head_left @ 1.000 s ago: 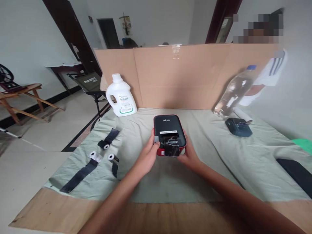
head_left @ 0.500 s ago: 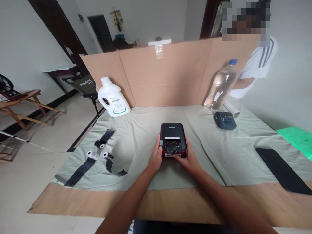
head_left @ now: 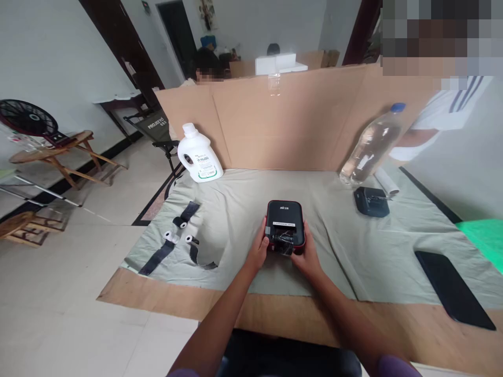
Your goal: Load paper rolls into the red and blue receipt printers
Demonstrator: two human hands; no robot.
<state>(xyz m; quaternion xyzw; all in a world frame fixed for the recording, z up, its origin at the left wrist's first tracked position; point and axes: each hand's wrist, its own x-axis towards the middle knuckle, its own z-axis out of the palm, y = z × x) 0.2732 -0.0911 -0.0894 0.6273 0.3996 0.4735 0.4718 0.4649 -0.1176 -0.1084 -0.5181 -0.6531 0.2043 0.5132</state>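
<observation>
left hand (head_left: 258,250) and right hand (head_left: 311,257) holding opposite sides of black device (head_left: 286,213), just back from table's (head_left: 157,293) front edge. device looks lower than a second ago, nearer cloth (head_left: 243,196); can't tell if touching.

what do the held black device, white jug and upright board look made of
Black device: probably hard plastic, smooth with rounded edges. White jug: likely moulded plastic, smooth, with a built-in handle. Upright board: apparently cardboard, matte brown, creased and taped.

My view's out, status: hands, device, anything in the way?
Left hand and right hand gripping black device at sides. Dark strip at its front. Rolls off left, not blocking.
</observation>
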